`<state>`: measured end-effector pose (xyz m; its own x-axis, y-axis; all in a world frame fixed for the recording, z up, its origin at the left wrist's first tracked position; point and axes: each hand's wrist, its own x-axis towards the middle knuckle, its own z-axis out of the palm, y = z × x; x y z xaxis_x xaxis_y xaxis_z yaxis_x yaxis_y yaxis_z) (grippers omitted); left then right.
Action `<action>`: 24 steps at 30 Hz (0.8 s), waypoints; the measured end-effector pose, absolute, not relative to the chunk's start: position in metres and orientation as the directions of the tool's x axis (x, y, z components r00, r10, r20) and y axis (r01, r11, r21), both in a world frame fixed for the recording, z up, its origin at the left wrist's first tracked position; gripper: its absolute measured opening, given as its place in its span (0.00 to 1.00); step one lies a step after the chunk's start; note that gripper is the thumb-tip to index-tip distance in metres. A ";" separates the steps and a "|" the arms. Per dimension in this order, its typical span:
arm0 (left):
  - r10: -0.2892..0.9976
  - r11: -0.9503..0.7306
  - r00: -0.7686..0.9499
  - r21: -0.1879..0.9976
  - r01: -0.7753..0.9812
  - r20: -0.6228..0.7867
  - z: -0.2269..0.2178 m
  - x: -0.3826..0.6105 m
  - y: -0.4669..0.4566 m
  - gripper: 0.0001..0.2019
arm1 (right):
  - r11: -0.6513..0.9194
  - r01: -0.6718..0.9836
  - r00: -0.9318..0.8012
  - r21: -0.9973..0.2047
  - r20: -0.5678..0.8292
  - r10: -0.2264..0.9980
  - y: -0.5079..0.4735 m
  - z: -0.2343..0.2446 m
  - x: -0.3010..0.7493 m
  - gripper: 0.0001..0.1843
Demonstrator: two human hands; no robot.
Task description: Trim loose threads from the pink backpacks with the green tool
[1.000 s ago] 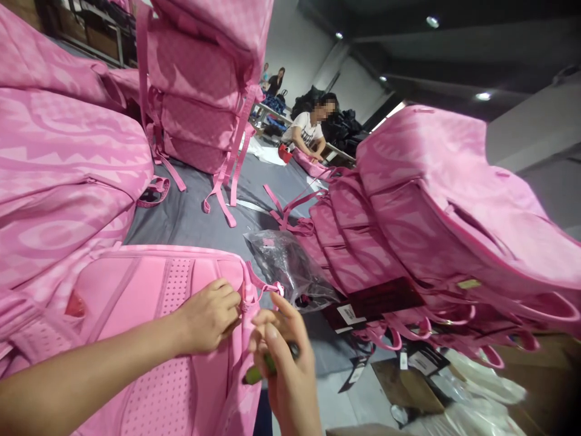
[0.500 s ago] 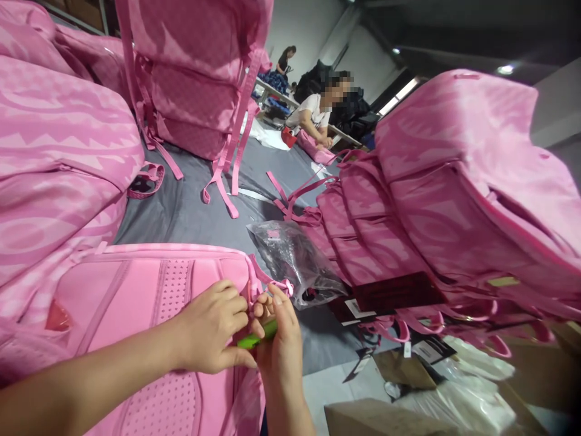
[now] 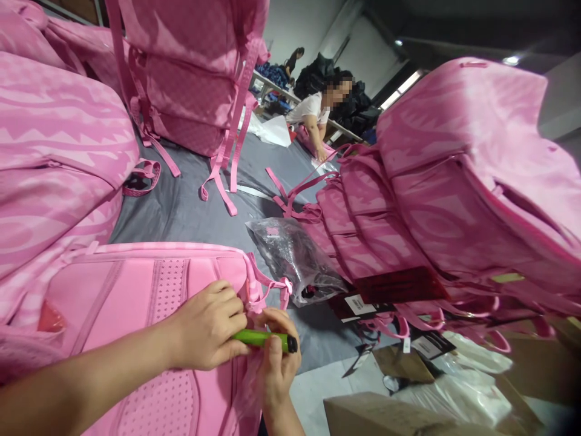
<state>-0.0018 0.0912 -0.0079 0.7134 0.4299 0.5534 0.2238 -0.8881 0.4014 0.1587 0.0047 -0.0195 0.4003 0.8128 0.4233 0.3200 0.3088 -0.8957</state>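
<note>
Now pinching the green tool, black end outward, between thumb and fingers of the right hand, at the right edge of the bag. Curling the left hand over the bag, thumb and forefinger either side of the green tool's other end; cannot tell whether pressed tight. With pouch just beyond the bag's upper right corner, stack farther right.

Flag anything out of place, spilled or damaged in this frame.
Nothing looks spilled or clearly damaged. Slightly untidy: a wrinkled clear plastic bag lies on the grey table cover beside the right-hand backpack stack, and crumpled plastic wrapping sits among cardboard at lower right. Both may be ordinary packing.
</note>
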 end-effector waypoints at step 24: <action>0.386 -0.919 0.726 0.173 0.353 0.569 -0.011 0.008 0.094 0.14 | 0.156 -0.013 0.714 -0.988 0.100 0.693 -0.008 -0.020 0.165 0.21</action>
<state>0.0083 0.0938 -0.0106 0.7262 0.3863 0.5687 0.3534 -0.9193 0.1732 0.1646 -0.0084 -0.0202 0.7140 0.6929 0.1002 -0.0126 0.1559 -0.9877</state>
